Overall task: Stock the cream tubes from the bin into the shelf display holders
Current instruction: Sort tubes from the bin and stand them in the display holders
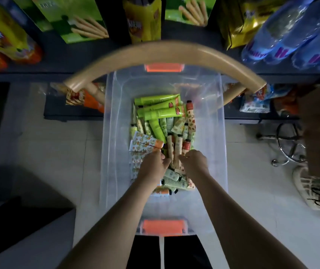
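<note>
My left hand and right hand were down in the clear plastic bin with orange latches. Their fingers were curled into the heap of green and fruit-printed cream tubes; I could not tell if either held one. Beyond stood the dark shelf with green snack boxes.

Left forearm: bare, extended forward and down, angled inward.
Right forearm: bare, extended likewise, angled inward.
Left hand: back uppermost, fingers curled under; grasp not discernible.
Right hand: back uppermost, fingers curled; just beside left hand, narrowly apart.
</note>
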`<state>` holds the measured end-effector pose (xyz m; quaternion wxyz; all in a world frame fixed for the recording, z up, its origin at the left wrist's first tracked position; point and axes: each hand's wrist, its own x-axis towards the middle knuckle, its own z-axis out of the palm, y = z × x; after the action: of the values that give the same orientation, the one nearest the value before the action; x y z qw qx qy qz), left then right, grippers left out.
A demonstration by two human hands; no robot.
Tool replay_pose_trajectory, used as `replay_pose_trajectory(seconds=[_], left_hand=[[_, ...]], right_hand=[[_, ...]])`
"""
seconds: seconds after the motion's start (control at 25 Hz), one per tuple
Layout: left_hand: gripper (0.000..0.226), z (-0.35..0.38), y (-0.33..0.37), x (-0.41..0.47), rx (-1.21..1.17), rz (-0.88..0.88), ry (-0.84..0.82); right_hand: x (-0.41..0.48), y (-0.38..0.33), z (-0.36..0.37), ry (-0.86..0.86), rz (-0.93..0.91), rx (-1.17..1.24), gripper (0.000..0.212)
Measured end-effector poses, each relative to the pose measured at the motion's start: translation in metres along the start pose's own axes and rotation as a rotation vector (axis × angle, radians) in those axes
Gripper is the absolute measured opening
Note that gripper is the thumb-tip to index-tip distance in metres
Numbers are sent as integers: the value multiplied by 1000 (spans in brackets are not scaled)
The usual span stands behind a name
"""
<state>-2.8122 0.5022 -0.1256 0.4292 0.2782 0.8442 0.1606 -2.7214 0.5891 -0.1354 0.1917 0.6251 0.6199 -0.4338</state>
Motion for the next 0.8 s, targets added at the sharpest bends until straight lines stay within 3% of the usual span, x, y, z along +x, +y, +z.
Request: replay_pose_trajectory(seconds=[0.2,0.48,0.8], left_hand=[[28,36,-10,20,-226,-21,27],[19,51,-23,24,113,69,162],[22,38,-11,17,-52,-7,317]], right_hand=[[32,5,25,58,147,131,21],[34,12,32,123,129,156,19],[24,13,28,104,109,342,22]])
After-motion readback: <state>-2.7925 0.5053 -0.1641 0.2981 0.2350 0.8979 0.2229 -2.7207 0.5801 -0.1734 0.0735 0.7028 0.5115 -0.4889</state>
